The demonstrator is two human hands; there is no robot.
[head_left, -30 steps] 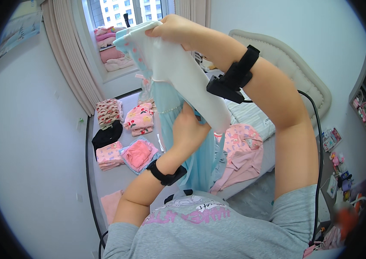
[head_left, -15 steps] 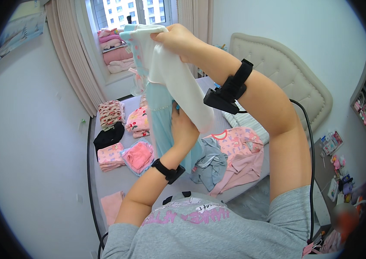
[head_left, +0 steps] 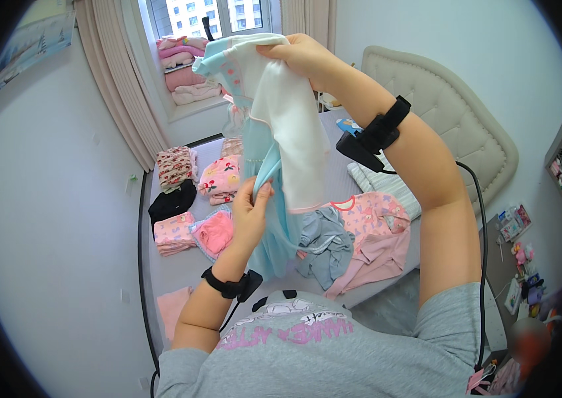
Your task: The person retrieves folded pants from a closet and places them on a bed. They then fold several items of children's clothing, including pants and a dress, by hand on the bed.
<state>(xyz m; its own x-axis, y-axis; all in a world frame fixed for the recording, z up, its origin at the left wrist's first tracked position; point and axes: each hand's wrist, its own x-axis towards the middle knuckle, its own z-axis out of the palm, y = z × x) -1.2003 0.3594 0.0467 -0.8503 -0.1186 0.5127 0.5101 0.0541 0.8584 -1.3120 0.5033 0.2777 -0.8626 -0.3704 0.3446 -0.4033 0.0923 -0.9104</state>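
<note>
A child's dress, with a white top, pale blue trim at the neck and a sheer pale blue skirt, hangs in front of me over the bed. My right hand is closed on its shoulder near the collar and holds it high. Lower down, my left hand pinches a fold of blue fabric at the skirt between thumb and fingers. The white sleeve drapes down on the right, hiding part of the skirt. Below the right hand on the bed are a rumpled grey-blue garment and a pink patterned top.
On the bed's left lie folded clothes: a patterned stack, a cherry-print pile, a black item and pink pieces. A padded headboard stands at the right. Bedding is piled on the windowsill. A black cable runs beside my right arm.
My left hand has come out from behind the white sleeve, moving left and nearer me, and now shows a pinched blue fold. The right hand and dress top have shifted slightly right.
</note>
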